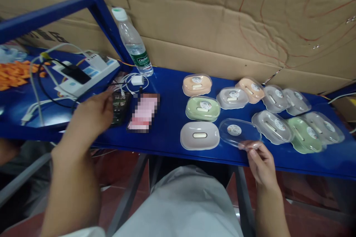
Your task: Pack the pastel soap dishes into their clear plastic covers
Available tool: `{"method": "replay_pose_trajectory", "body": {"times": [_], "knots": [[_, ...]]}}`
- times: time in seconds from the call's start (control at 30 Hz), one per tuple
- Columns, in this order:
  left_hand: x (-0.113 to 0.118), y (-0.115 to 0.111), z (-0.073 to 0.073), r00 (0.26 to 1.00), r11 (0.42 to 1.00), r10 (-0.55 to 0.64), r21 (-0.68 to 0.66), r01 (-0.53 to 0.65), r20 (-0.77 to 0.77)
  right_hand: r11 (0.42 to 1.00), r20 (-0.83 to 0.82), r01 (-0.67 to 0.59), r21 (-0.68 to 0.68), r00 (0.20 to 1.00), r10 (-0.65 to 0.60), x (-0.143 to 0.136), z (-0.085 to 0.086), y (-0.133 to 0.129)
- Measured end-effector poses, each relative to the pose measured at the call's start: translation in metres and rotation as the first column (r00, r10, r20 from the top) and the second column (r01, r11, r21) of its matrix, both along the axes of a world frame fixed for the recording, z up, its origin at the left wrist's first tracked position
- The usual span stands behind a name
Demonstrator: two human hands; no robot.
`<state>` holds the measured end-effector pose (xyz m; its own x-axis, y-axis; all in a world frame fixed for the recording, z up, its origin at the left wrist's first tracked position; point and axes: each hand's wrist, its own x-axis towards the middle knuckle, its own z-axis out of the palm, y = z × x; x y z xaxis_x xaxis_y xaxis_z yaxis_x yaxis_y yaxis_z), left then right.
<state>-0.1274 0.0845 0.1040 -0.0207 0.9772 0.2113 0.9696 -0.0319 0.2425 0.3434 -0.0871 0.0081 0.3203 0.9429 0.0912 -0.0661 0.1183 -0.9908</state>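
Note:
My right hand [260, 161] pinches the near right edge of a clear plastic lid [246, 133] with a round white label. Left of the lid sits an uncovered pale grey soap dish [187, 137] with a small cream oblong piece in its middle. My left hand [93, 113] is over the left edge of a dark phone [122, 105] whose screen reads 14:24. Its fingers are curled together and their tips are hidden, so whatever they hold does not show. Beside that phone lies a second phone [144, 111] with a pixelated screen.
Several lidded dishes stand on the blue table [169, 118], among them a green one [191, 109] and an orange one [189, 87]. A water bottle [133, 46], a white charger [137, 80], a power strip [105, 72] and orange pieces [13, 76] are farther back or left.

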Motion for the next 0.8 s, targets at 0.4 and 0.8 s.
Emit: {"method": "replay_pose_trajectory", "body": {"times": [0.4, 0.8], "knots": [[0.130, -0.114, -0.067, 0.661, 0.668, -0.741, 0.225, 0.709, 0.120, 0.982, 0.087, 0.081, -0.171, 0.994, -0.067, -0.003, 0.005, -0.003], [0.137, -0.105, -0.083, 0.638, 0.648, -0.758, 0.259, 0.716, 0.136, 0.928, 0.837, 0.352, -0.119, 0.539, -0.097, 0.006, 0.026, -0.005]]}}
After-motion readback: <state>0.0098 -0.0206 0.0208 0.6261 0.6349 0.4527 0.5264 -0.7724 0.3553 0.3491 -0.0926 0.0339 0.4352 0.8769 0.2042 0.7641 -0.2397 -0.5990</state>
